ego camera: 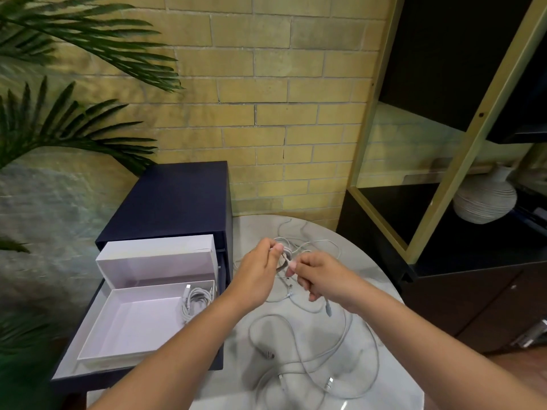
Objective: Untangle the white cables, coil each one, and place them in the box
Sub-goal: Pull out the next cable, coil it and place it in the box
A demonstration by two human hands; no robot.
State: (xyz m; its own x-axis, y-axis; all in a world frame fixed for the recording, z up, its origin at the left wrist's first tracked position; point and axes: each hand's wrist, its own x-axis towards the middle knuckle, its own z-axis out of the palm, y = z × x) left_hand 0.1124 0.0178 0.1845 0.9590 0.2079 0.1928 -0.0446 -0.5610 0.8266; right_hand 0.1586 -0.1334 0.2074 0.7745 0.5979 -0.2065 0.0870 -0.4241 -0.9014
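Head view: left hand (257, 273) and right hand (322, 279) are both pinching a white cable loop (283, 259), holding it above the marble table (373, 276). More tangled white cables (313, 353) are lying on the table below. 1 coiled cable (196, 300) is sitting in the open white box's (133, 327) far right corner.

A furnished lounge corner, decor all around.
Straight ahead, a yellow brick wall (266, 84). Palm fronds (74, 39) reach in from the left, and on the right stands a tall black shelving unit (461, 143) with gold framing and a ribbed white vase (485, 199) on one shelf. Down in front there's a round marble-topped table (370, 279), with a dark blue cabinet (177, 196) just beside it against the wall. It could be a home or a styled office; the view doesn't settle which.
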